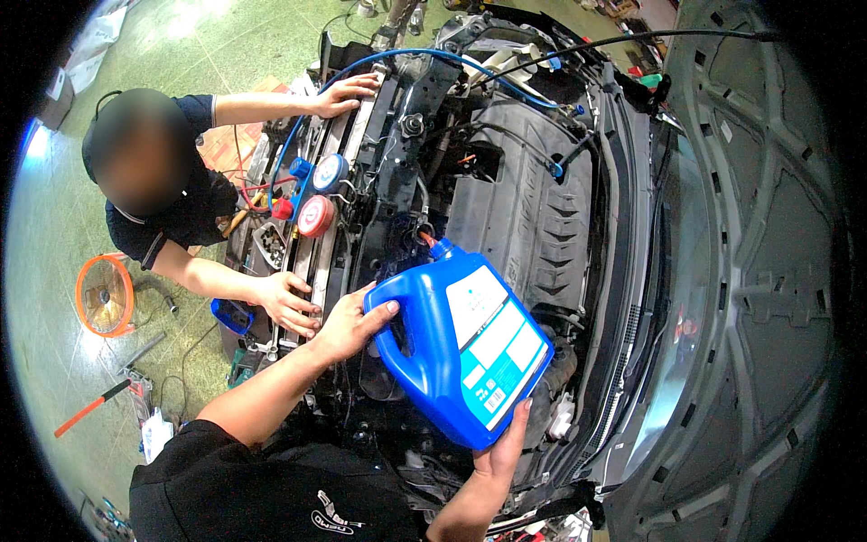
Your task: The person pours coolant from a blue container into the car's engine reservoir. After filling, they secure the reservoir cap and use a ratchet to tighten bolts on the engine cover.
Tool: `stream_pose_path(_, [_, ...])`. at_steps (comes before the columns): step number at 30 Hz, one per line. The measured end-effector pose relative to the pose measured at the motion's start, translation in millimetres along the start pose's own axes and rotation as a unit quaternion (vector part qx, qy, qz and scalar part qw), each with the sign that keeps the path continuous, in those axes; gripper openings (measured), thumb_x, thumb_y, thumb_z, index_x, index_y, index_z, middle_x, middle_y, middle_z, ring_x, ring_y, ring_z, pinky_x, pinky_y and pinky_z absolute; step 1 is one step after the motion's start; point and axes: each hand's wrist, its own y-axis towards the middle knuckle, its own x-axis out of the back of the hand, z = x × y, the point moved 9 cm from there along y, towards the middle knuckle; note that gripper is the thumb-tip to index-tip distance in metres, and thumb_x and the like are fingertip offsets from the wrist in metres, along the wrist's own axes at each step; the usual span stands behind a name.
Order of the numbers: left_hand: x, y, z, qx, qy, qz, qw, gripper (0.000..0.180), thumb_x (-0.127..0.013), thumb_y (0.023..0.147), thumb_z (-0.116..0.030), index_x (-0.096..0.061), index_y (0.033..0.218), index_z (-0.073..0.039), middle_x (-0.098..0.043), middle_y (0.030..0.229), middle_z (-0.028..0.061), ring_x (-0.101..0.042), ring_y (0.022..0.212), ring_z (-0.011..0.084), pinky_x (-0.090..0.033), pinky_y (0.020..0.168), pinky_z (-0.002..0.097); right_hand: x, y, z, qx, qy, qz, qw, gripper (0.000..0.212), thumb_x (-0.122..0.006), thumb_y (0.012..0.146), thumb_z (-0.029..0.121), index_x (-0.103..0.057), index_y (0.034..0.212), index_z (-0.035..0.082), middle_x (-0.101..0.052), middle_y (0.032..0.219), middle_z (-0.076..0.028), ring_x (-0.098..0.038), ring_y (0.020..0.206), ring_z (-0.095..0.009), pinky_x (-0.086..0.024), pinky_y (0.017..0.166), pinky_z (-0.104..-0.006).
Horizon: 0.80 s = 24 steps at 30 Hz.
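Note:
A large blue plastic jug (pixel 420 330) with a white and light-blue label is tipped over the engine bay. My left hand (pixel 348 323) is closed round its handle. My right hand (pixel 504 452) supports the jug's bottom end from below, fingers mostly hidden behind it. From the jug's mouth (pixel 441 248) a reddish stream (pixel 426 238) runs into a round dark opening beside the engine cover (pixel 524 208).
Across the front, a co-worker (pixel 149 172) rests both hands on the car's front crossmember. A gauge set (pixel 315 217) with red and blue dials lies there, its blue hose (pixel 397 52) arching over the bay. The raised hood (pixel 759 271) stands right. An orange fan (pixel 105 296) is on the floor.

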Motion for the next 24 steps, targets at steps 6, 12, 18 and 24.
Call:
stream_pose_path(6, [0.0,-0.9,-1.7,0.000,-0.010,0.001,1.000,0.045,-0.065,0.104,-0.042,-0.068,0.124,-0.002,-0.067,0.102,0.0053,-0.062,0.090,0.0129,-0.052,0.083,0.0330,2.1,0.5,0.0,-0.005,0.002,-0.002,1.000,0.071,-0.053,0.107,0.054,-0.043,0.154,0.001,-0.057,0.148,-0.018,-0.060,0.130,-0.031,-0.050,0.108,-0.0441])
stream_pose_path(12, [0.0,-1.7,-4.7,0.012,-0.005,0.008,1.000,0.045,-0.065,0.104,-0.041,-0.067,0.127,-0.002,-0.068,0.104,0.0049,-0.061,0.091,0.0119,-0.052,0.084,0.0322,1.5,0.4,1.4,-0.005,0.006,0.004,1.000,0.072,-0.052,0.108,0.054,-0.042,0.154,0.000,-0.056,0.149,-0.018,-0.058,0.131,-0.031,-0.048,0.109,-0.0444])
stream_pose_path(18, [-0.7,-2.0,-5.8,0.022,-0.013,0.011,1.000,0.044,-0.064,0.104,-0.040,-0.066,0.128,-0.002,-0.068,0.105,0.0036,-0.061,0.093,0.0108,-0.051,0.085,0.0312,2.3,-0.1,2.2,-0.004,0.002,0.005,1.000,0.073,-0.052,0.107,0.055,-0.042,0.155,0.001,-0.055,0.150,-0.018,-0.058,0.133,-0.031,-0.048,0.110,-0.0444])
stream_pose_path(24, [-0.9,-1.5,-4.1,0.022,-0.013,0.013,1.000,0.044,-0.064,0.105,-0.040,-0.066,0.127,-0.002,-0.067,0.103,0.0026,-0.059,0.091,0.0105,-0.051,0.083,0.0307,4.6,-0.8,2.5,-0.005,-0.002,-0.005,1.000,0.073,-0.053,0.107,0.055,-0.042,0.155,0.001,-0.055,0.150,-0.017,-0.057,0.133,-0.031,-0.047,0.111,-0.0449])
